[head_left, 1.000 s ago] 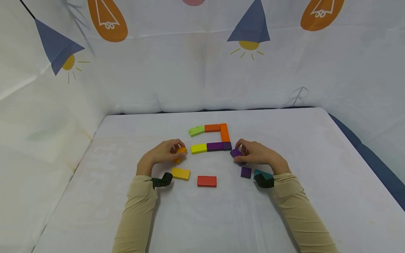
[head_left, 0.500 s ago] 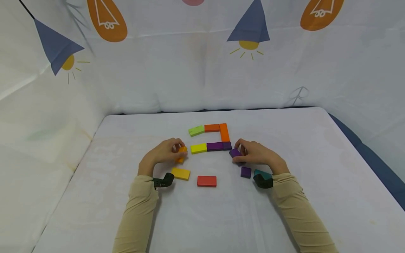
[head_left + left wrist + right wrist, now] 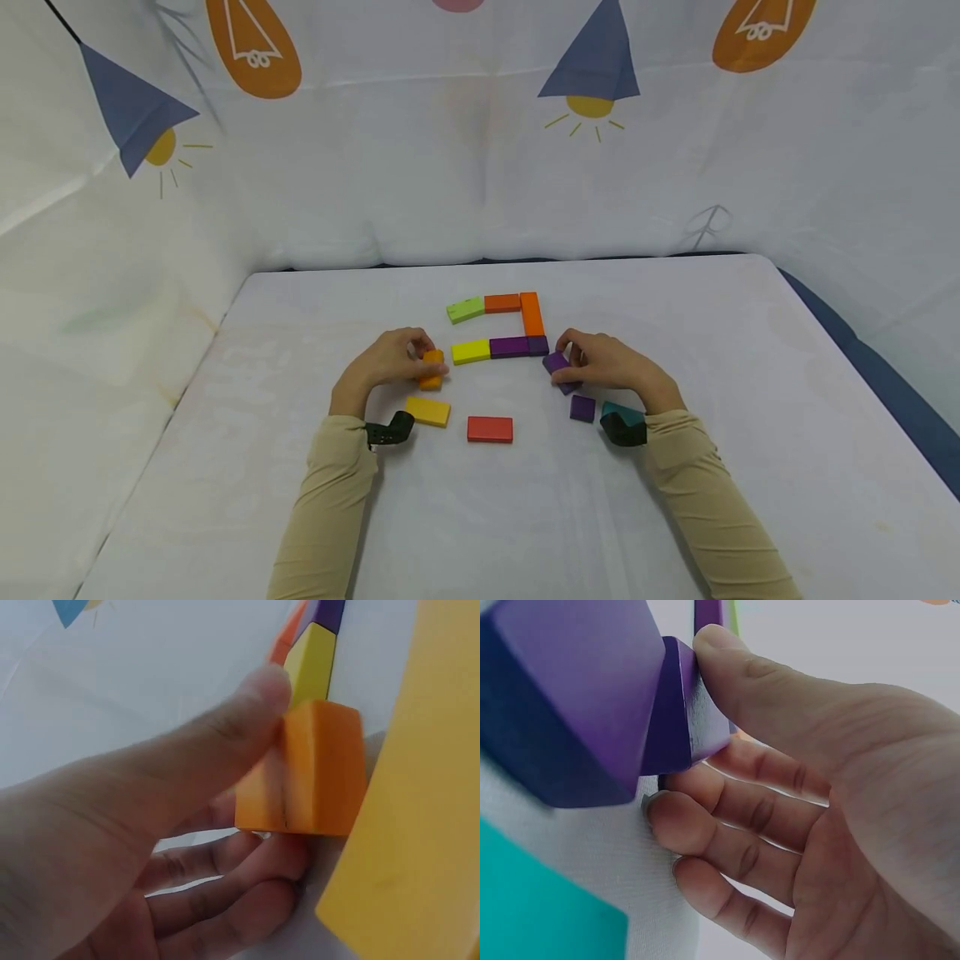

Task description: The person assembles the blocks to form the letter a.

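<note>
My left hand [image 3: 384, 367] pinches an orange block [image 3: 431, 381] between thumb and fingers, just left of the yellow block [image 3: 471, 352]. The left wrist view shows the thumb along one side of that orange block [image 3: 330, 772]. On the other side, my right hand [image 3: 611, 363] holds a purple block [image 3: 557, 362], tilted, near the dark purple block [image 3: 537, 346]. Between them runs a line of blocks: yellow, a purple block [image 3: 509, 347], then dark purple. An orange block [image 3: 532, 314] leads back from its right end to a dark orange block [image 3: 502, 303] and a light green block [image 3: 466, 310].
On the white table [image 3: 480, 517], an amber block [image 3: 428, 412] lies by the left wrist and a red block [image 3: 490, 429] at front centre. A small purple block [image 3: 582, 407] and a partly covered teal block [image 3: 622, 412] sit under the right wrist.
The orange block in my left hand has turned to point more straight toward the body, and that hand has shifted slightly right. My right hand and its purple block have moved slightly left.
</note>
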`<state>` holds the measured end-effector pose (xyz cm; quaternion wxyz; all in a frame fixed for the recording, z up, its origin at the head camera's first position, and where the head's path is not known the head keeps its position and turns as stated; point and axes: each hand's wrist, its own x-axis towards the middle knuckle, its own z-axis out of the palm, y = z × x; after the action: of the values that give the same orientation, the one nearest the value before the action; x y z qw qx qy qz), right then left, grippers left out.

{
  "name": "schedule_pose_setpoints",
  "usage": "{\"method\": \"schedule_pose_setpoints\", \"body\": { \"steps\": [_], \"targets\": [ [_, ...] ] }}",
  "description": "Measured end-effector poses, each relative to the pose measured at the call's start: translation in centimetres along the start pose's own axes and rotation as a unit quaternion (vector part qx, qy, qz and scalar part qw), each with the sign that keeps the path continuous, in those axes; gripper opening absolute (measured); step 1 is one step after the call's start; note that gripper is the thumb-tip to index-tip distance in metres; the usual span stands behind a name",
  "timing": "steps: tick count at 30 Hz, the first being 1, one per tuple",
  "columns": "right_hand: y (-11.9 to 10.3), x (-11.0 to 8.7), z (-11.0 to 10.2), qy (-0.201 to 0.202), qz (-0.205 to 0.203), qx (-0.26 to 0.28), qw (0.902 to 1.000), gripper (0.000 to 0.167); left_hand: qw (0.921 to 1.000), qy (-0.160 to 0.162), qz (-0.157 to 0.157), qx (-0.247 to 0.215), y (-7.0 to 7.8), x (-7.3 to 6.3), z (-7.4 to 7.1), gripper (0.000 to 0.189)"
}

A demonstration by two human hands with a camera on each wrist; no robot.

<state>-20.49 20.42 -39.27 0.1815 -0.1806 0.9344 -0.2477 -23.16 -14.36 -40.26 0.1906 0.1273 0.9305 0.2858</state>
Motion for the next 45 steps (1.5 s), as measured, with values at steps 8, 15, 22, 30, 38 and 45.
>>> {"method": "schedule_pose_setpoints", "body": {
  "steps": [8, 15, 22, 30, 38, 45],
  "targets": [
    [0.23, 0.08, -0.10, -0.003, -0.005, 0.012, 0.9999, 0.042, 1.0000, -0.004, 0.002, 0.004, -0.03, -0.07, -0.01, 0.040],
    [0.46, 0.16, -0.12, -0.009, -0.010, 0.019, 0.9997, 0.038, 0.9998, -0.016, 0.008, 0.005, -0.13, -0.11, -0.25, 0.036],
    [0.44, 0.15, -0.18, -0.014, -0.007, 0.019, 0.9997, 0.037, 0.9993, -0.031, 0.020, 0.005, -0.34, -0.29, -0.54, 0.035],
    [0.33, 0.15, -0.27, -0.014, -0.013, 0.020, 0.9996, 0.034, 0.9984, -0.043, 0.037, 0.009, -0.59, -0.48, -0.78, 0.034],
    [0.42, 0.12, -0.10, -0.015, -0.011, 0.034, 0.9992, 0.035, 0.9982, -0.044, 0.040, 0.004, -0.69, -0.38, -0.72, 0.034],
    [0.42, 0.16, 0.09, -0.014, -0.010, 0.046, 0.9988, 0.036, 0.9981, -0.045, 0.041, 0.000, -0.63, -0.30, -0.46, 0.033]
  ]
}}
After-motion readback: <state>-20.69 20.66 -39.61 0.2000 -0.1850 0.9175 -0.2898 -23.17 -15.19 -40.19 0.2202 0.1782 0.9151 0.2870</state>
